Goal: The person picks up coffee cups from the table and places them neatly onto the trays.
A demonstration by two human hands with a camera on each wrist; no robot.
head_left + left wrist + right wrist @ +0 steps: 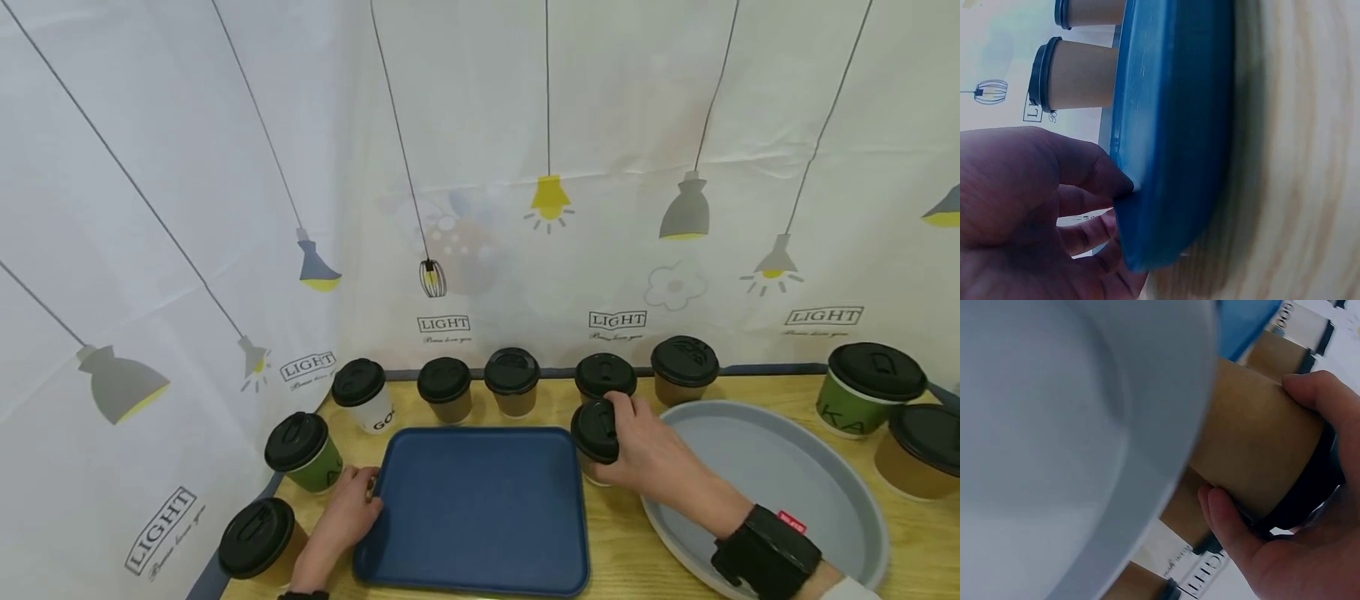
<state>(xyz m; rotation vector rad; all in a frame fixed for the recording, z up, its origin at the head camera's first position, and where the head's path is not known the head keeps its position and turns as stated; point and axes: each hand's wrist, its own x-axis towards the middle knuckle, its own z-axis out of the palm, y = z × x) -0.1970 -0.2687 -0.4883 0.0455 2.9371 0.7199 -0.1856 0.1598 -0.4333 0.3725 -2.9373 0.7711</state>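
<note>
My right hand (637, 446) grips a brown paper coffee cup (1260, 437) with a black lid (597, 429), fingers and thumb spread around its upper part. The cup is upright between the blue tray and the round grey tray, in front of another lidded cup (604, 375). My left hand (347, 508) pinches the left rim of the rectangular blue tray (480, 508). In the left wrist view its thumb lies on the rim of the tray (1147, 156), with the other fingers partly hidden beyond the edge. Nothing stands on the blue tray.
The round grey tray (757, 450) lies under my right forearm. Lidded cups line the back, among them a white cup (370, 400). A green cup (306, 458) and a brown cup (262, 542) stand left; another green cup (862, 396) and brown cup (922, 458) stand right.
</note>
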